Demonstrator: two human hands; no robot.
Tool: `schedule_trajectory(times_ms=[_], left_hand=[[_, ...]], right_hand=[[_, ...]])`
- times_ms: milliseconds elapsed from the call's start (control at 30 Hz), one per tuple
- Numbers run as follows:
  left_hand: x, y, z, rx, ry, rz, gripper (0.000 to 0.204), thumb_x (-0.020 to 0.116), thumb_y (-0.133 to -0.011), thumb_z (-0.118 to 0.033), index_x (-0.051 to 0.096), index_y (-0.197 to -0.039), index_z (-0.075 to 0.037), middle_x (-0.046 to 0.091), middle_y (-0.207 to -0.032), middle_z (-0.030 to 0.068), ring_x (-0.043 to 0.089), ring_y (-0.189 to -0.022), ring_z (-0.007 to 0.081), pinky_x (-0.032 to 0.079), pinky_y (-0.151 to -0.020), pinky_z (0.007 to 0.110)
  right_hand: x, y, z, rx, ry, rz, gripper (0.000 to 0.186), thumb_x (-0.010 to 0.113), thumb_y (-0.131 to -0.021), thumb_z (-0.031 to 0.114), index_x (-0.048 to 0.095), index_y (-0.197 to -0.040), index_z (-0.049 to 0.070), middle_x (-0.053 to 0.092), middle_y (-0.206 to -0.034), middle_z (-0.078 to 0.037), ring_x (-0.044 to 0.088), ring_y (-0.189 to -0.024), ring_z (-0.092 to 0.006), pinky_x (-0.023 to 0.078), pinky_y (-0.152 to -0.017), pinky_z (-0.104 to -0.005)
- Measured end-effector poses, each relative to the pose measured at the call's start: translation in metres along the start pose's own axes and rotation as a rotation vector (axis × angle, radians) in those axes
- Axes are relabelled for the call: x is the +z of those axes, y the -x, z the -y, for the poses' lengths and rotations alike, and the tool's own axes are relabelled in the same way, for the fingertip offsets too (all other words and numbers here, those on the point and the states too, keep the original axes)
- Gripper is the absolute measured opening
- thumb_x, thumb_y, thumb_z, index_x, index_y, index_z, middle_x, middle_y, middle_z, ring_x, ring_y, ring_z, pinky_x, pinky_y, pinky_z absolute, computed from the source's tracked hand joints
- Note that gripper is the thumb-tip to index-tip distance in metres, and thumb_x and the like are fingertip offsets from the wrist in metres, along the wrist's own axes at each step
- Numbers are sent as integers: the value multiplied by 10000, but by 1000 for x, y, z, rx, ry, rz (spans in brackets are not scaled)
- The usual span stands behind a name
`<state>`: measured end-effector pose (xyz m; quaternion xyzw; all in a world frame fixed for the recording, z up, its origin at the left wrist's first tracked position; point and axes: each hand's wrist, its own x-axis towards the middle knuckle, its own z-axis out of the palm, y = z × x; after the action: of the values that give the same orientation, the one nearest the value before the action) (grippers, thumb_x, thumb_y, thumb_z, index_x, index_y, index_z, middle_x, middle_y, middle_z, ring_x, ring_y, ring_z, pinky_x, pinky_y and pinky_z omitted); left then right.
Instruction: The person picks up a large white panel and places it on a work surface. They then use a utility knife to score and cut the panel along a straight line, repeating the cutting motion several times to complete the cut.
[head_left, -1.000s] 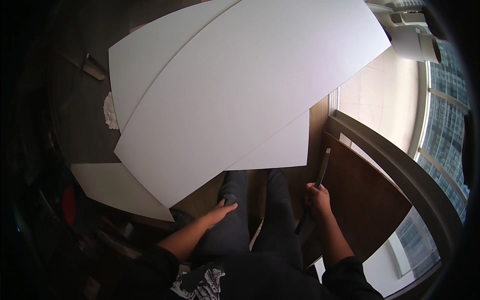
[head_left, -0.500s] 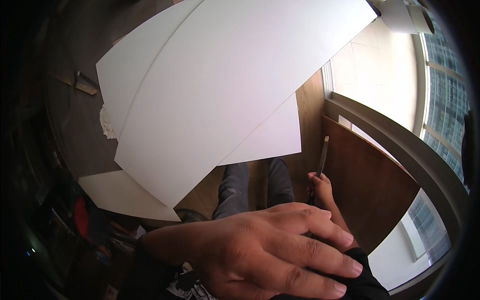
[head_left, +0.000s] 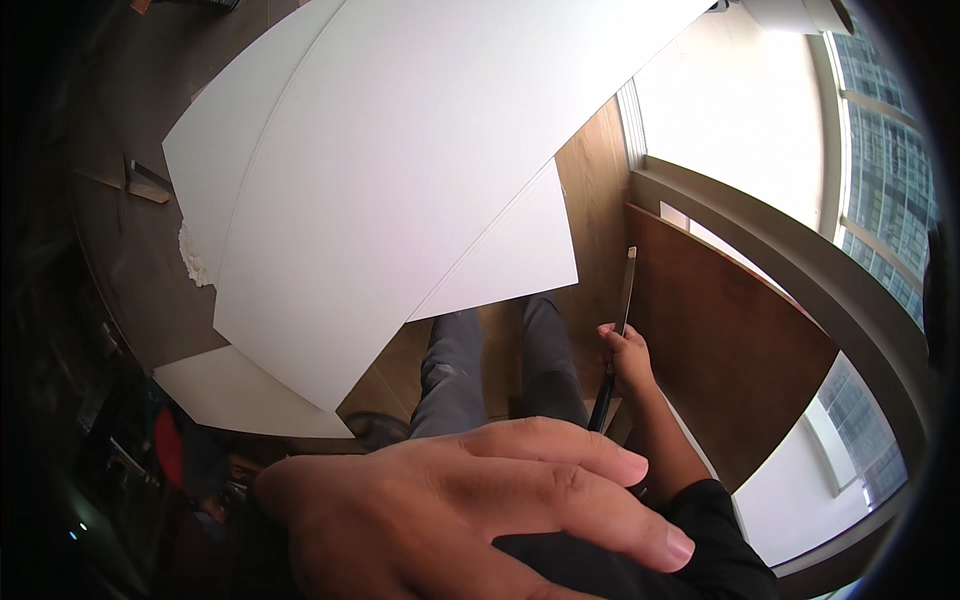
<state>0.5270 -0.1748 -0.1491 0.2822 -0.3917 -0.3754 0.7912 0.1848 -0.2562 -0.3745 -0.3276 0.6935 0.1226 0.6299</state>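
My left hand [head_left: 450,500] is large in the foreground, close to the camera. Its fingers are stretched and spread, with nothing visible in them. Lower down, my right hand [head_left: 628,360] is wrapped round a long thin dark tool [head_left: 626,290] with a pale tip and a black lower end; its exact kind is unclear. The tool slants upward beside a brown wooden board [head_left: 710,330]. Large white sheets [head_left: 370,180] overlap on a dark table [head_left: 110,250] ahead of me, and neither hand touches them. Part of the tool's lower end is hidden behind my left hand.
A cream sheet [head_left: 250,390] lies at the table's near left edge. Crumpled white material [head_left: 192,255] and a small wooden piece [head_left: 148,188] sit left of the sheets. A window frame [head_left: 750,215] runs along the right. Wood flooring [head_left: 590,160] shows beyond my legs [head_left: 455,370].
My left hand has moved left and downward, its fingers still spread. My right hand keeps its hold on the tool. The whole view has shifted slightly, moving the sheets left in the picture.
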Motion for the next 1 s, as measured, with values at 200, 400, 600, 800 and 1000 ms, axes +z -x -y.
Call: schedule_trajectory(times_ms=[200,400,600,800,1000], left_hand=[[-37,82,23,-748,110,-293,366,607,-914,-96,662,-1255,27,710,-1189,195,623,-1206,300,440,-1089,435],[-48,246,81,-1350,-267,-638,356,596,-1011,-213,643,-1313,-30,720,-1214,106,648,-1173,203,455,-1080,365],[-57,386,56,-1454,116,-1454,757,443,-1044,-592,382,-1522,-8,622,-1371,194,599,-1264,303,432,-1111,445],[-84,453,27,-1058,196,-2111,929,395,-1008,-710,254,-1553,29,531,-1480,224,554,-1330,361,390,-1159,483],[-100,484,32,-721,261,-2205,795,416,-1023,-670,442,-1448,1,554,-1421,193,528,-1342,341,402,-1159,483]], right_hand=[[2,0,6,8,-69,-18,98,688,-956,154,618,-984,91,464,-659,46,451,-524,-93,462,-525,-305],[0,-1,15,60,-208,64,176,683,-986,252,630,-965,85,419,-582,34,457,-490,-118,433,-472,-296],[6,-22,75,-66,-210,106,276,553,-1065,303,622,-1052,36,481,-642,-13,569,-635,-183,467,-522,-289],[65,-60,208,-283,-537,100,386,429,-1117,272,540,-1326,-33,659,-1133,-176,664,-1056,-326,598,-931,-441],[112,-80,277,-376,-442,106,368,412,-1120,250,472,-1321,-52,585,-1293,-247,608,-1182,-406,523,-1041,-560]])
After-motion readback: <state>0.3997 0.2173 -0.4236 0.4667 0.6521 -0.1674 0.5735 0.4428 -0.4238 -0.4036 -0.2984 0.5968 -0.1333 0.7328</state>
